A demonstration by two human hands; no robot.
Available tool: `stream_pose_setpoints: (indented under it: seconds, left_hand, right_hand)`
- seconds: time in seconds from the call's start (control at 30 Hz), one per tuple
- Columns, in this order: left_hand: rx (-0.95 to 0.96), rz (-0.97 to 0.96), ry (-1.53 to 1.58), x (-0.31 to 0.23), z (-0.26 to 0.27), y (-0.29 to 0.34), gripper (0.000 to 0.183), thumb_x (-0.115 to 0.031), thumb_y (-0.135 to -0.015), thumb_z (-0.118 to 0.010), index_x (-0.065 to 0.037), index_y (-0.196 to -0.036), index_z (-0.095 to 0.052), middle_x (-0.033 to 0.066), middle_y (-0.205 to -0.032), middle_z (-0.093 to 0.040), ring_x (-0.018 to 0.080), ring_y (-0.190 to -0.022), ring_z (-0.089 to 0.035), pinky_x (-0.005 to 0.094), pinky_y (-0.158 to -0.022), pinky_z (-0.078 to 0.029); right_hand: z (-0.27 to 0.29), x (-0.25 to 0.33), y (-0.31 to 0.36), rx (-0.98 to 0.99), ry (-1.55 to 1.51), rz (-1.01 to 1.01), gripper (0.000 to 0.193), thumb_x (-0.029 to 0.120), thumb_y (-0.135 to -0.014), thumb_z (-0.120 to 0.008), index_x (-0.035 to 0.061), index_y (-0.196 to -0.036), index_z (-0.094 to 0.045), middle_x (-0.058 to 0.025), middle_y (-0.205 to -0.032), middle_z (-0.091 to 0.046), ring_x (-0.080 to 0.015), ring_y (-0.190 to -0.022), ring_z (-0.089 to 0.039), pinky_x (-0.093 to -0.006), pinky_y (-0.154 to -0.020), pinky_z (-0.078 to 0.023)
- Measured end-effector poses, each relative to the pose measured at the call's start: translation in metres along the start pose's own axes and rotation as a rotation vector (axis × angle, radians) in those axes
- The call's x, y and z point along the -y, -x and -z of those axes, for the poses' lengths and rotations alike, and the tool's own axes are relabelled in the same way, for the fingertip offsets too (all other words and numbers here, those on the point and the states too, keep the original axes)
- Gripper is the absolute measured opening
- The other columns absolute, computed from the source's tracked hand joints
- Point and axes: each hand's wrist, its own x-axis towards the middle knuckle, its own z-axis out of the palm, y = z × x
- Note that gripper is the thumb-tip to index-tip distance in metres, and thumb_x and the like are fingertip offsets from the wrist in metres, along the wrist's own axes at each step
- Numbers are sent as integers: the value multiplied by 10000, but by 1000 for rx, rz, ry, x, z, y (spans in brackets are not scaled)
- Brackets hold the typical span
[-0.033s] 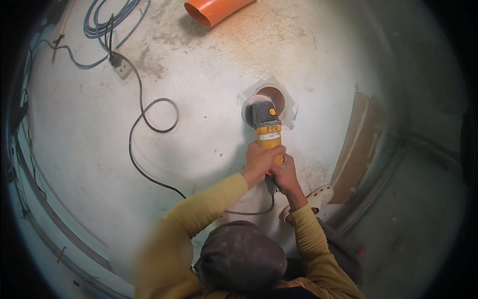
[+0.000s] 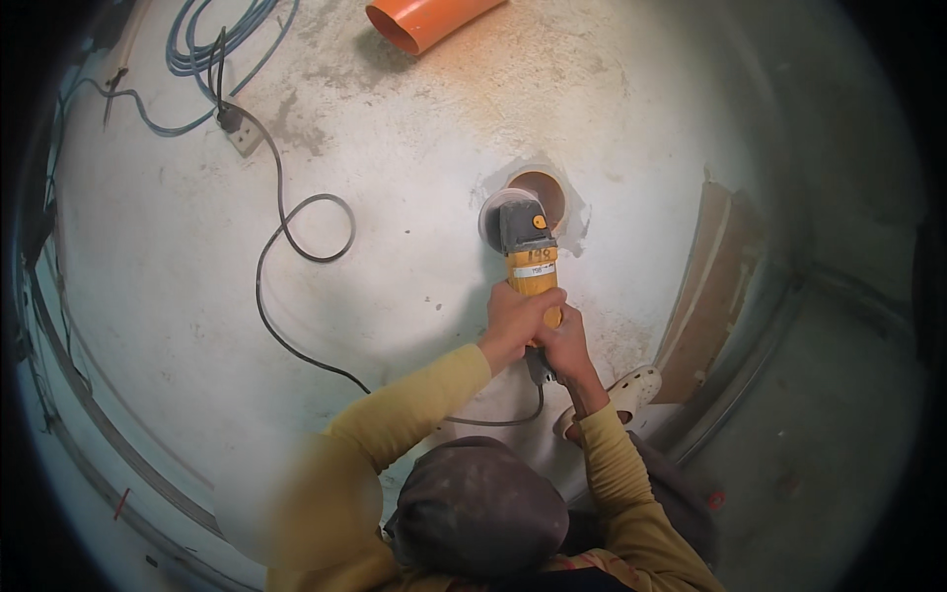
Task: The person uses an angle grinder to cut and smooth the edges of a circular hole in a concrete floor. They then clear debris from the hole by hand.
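Note:
Both my hands are wrapped round the yellow and black body of an angle grinder [image 2: 533,271]. My left hand [image 2: 515,321] grips it from the left, and my right hand [image 2: 565,345] closes on it from the right, lower down. At the grinder's head, the round disc [image 2: 489,219] is at the left side of an orange-brown pipe opening [image 2: 546,187] set into the pale surface. Whether the disc touches the rim cannot be made out. Grey patching [image 2: 577,225] surrounds the opening. A black cord [image 2: 493,424] runs from the grinder's tail.
At upper left the cord loops to a socket block [image 2: 242,138] near a coiled blue-grey cable [image 2: 182,49]. An orange pipe piece [image 2: 419,25] lies at the top. To the right are a brown board [image 2: 705,286] and a white clog [image 2: 636,388]. A dark cap [image 2: 478,508] covers the lower middle.

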Motion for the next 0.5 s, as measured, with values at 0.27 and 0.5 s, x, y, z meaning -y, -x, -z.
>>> stream_pose_setpoints:
  seconds: [0.27,0.5]
  left_hand:
    - [-19,16,-35,4,0,2,256,-62,-830,-817,30,-1037,-698,105,-938,-724,189,-792,-716,338,-676,-573]
    - [-9,23,30,2,0,8,264,-62,-841,-817,33,-1056,-698,108,-958,-725,192,-804,-714,340,-674,-567]
  right_hand:
    - [1,-5,4,-5,22,7,416,168,-877,-758,-77,-1198,-660,-95,-1047,-733,-142,-901,-685,-294,-791,-559]
    - [-1,-7,6,-16,4,-27,426,180,-867,-768,-72,-1195,-667,-95,-1050,-735,-143,-913,-681,-300,-814,-558]
